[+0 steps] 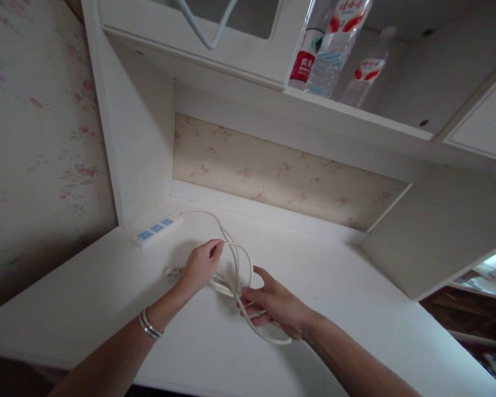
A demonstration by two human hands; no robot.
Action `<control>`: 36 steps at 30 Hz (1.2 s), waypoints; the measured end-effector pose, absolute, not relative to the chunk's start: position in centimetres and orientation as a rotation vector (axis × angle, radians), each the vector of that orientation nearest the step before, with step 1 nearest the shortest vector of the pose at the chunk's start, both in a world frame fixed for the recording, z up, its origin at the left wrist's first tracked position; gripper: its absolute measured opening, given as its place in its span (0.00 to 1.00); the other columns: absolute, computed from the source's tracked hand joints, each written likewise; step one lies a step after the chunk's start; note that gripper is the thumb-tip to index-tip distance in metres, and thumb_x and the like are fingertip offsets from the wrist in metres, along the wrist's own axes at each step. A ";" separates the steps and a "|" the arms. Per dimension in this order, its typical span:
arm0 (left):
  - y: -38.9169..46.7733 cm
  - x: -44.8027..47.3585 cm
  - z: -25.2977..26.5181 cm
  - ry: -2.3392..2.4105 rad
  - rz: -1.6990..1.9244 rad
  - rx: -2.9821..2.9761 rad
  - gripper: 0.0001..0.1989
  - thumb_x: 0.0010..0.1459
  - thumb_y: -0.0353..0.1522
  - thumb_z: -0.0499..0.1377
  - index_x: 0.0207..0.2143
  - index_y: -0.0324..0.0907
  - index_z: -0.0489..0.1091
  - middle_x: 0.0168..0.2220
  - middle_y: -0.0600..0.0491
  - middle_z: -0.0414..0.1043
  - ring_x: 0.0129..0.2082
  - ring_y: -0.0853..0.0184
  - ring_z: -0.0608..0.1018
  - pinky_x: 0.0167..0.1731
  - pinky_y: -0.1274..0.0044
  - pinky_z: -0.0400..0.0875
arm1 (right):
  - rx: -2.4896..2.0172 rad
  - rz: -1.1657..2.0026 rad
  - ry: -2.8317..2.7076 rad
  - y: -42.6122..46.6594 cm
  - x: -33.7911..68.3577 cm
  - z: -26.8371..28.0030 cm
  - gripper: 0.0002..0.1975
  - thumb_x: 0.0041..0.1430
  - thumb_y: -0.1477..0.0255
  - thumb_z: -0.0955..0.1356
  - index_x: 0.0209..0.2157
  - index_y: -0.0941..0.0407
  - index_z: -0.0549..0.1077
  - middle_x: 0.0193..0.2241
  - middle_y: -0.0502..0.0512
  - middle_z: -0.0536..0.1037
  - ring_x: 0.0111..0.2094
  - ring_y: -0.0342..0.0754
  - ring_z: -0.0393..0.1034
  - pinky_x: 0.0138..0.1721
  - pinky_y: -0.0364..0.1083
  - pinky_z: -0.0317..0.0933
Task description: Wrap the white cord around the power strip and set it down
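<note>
A white power cord (251,259) lies in loose loops over the white desk. My left hand (202,263) is closed, pinching one strand of it between thumb and fingers above the desk. At the bundle's middle, my right hand (275,303) has its fingers curled around the gathered loops, with thumb and forefinger partly apart. The cord runs back to a white power strip (157,229) with blue sockets, which rests near the left side panel. A pale plug (173,273) is partly seen beside my left wrist, lying on the desk.
The white desk (334,320) has side panels left and right and a low ledge at the back. Overhead, a cabinet shelf (355,113) holds several plastic bottles (330,60). A bent pale-blue loop (210,38) hangs before the cabinet door. Flowered wallpaper (37,138) covers the left wall.
</note>
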State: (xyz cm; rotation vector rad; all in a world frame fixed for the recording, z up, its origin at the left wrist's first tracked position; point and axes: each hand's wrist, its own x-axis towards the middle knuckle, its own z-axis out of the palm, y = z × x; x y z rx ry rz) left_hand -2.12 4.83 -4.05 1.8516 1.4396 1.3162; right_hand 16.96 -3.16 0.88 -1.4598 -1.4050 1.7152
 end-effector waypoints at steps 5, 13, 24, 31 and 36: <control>4.6 -1.9 -4.0 1.482 1.275 1.893 0.18 0.61 0.41 0.46 0.40 0.42 0.72 0.35 0.50 0.76 0.34 0.66 0.76 0.36 0.79 0.65 | -1.380 1.733 -1.262 -5.8 15.3 -0.5 0.38 0.49 0.67 0.70 0.58 0.51 0.50 0.32 0.50 0.72 0.18 0.38 0.64 0.17 0.38 0.57; 4.1 -2.5 -3.0 1.812 1.103 2.169 0.16 0.62 0.37 0.47 0.38 0.46 0.74 0.32 0.49 0.77 0.35 0.62 0.74 0.39 0.75 0.60 | -1.354 1.198 -1.011 -4.1 17.4 1.9 0.31 0.51 0.57 0.68 0.55 0.51 0.59 0.19 0.39 0.57 0.12 0.33 0.42 0.11 0.35 0.35; 5.6 -3.6 -4.2 1.908 1.085 1.986 0.16 0.61 0.38 0.46 0.34 0.45 0.72 0.27 0.53 0.75 0.27 0.67 0.74 0.27 0.79 0.55 | -1.058 0.873 -0.967 -3.8 22.4 2.6 0.15 0.52 0.60 0.69 0.34 0.58 0.71 0.14 0.38 0.46 0.14 0.34 0.37 0.14 0.37 0.34; 6.4 -3.5 -5.2 1.734 1.100 1.888 0.15 0.59 0.38 0.48 0.33 0.43 0.72 0.31 0.51 0.75 0.30 0.67 0.74 0.29 0.79 0.60 | -0.908 0.923 -1.007 -2.9 24.2 2.5 0.12 0.54 0.61 0.69 0.32 0.56 0.70 0.14 0.39 0.47 0.14 0.34 0.38 0.14 0.37 0.36; 5.6 -2.3 -5.1 1.493 1.207 1.884 0.17 0.61 0.41 0.46 0.36 0.42 0.71 0.30 0.52 0.75 0.31 0.67 0.74 0.31 0.80 0.63 | -1.140 0.859 -1.109 -2.5 22.5 1.0 0.18 0.52 0.56 0.68 0.35 0.57 0.71 0.13 0.39 0.50 0.14 0.35 0.41 0.15 0.38 0.35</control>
